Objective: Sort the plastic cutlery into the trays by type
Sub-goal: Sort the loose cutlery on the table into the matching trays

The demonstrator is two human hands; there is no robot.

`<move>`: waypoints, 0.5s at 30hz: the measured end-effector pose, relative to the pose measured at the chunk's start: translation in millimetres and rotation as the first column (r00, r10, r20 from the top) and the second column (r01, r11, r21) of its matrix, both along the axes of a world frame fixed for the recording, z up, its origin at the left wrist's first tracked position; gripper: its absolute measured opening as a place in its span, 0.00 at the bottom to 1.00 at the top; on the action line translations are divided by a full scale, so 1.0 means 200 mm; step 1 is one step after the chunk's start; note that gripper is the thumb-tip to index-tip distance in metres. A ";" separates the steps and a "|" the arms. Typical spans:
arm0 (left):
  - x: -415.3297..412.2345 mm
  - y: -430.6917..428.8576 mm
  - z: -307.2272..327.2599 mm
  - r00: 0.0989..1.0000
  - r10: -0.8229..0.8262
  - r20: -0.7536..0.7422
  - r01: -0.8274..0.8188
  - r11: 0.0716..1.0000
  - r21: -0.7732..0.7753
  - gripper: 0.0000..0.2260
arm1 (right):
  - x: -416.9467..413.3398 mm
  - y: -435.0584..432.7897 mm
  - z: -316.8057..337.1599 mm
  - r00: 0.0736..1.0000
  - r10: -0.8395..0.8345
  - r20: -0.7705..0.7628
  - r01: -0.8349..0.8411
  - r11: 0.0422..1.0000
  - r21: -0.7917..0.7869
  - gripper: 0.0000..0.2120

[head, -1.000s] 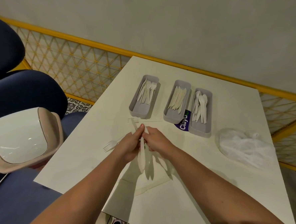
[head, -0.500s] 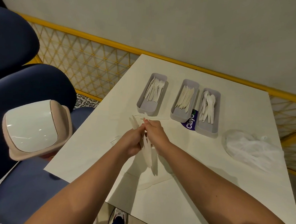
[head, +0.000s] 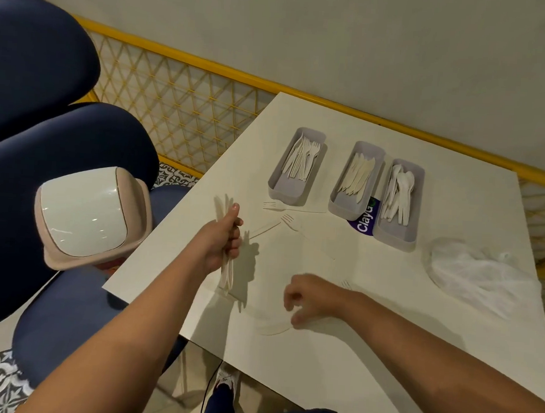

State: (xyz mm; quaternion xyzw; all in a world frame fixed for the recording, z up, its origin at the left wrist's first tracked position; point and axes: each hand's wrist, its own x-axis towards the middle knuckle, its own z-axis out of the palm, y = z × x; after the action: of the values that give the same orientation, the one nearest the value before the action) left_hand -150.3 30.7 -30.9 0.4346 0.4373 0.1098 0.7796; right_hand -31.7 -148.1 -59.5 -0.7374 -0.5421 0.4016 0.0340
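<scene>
My left hand [head: 224, 239] grips a bunch of white plastic cutlery [head: 227, 275] upright above the table's left edge. My right hand [head: 309, 299] hovers low over the table with fingers loosely curled, holding nothing, just above a loose white piece [head: 275, 329]. Three grey trays stand at the back: forks tray [head: 294, 166], knives tray [head: 355, 179], spoons tray [head: 399, 203]. Loose forks [head: 287, 221] lie on the white table [head: 387, 296] in front of the trays.
A crumpled clear plastic bag [head: 480, 278] lies at the table's right. A pink bin with a white swing lid [head: 88, 217] sits on a navy seat [head: 61, 148] to the left. A yellow lattice rail [head: 181, 105] runs behind.
My hands have come apart. The left one kept the cutlery bunch and moved left; the right one let go and dropped toward the table's near side. The camera view shifted left.
</scene>
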 end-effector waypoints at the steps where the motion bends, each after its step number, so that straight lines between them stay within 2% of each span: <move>1: -0.01 0.01 -0.01 1.000 0.009 -0.016 -0.009 1.000 0.004 0.15 | -0.01 -0.03 -0.03 0.998 0.054 0.042 -0.054 0.998 -0.016 0.14; 5: -0.05 0.00 -0.03 0.999 0.015 -0.045 -0.015 1.000 -0.002 0.14 | -0.03 -0.06 -0.10 0.974 0.155 0.164 -0.161 0.987 0.026 0.09; 10: -0.08 -0.02 -0.05 0.999 0.024 -0.036 -0.025 1.000 -0.017 0.14 | -0.04 -0.05 -0.09 0.958 0.234 0.164 -0.232 0.972 -0.031 0.02; 13: -0.10 -0.01 -0.06 0.999 0.040 -0.036 -0.041 0.999 -0.026 0.14 | -0.04 -0.05 -0.08 0.960 0.232 0.156 -0.229 0.973 -0.036 0.07; 15: -0.11 -0.01 -0.08 0.998 0.056 -0.024 -0.057 0.998 -0.039 0.15 | -0.03 -0.06 -0.07 0.983 0.164 0.080 -0.165 0.986 0.003 0.10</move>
State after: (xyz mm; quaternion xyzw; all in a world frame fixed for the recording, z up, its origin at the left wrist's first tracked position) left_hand -173.1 29.3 -46.1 0.4077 0.4605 0.1181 0.7796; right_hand -38.0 -160.3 -73.6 -0.7052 -0.6041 0.3708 -0.0173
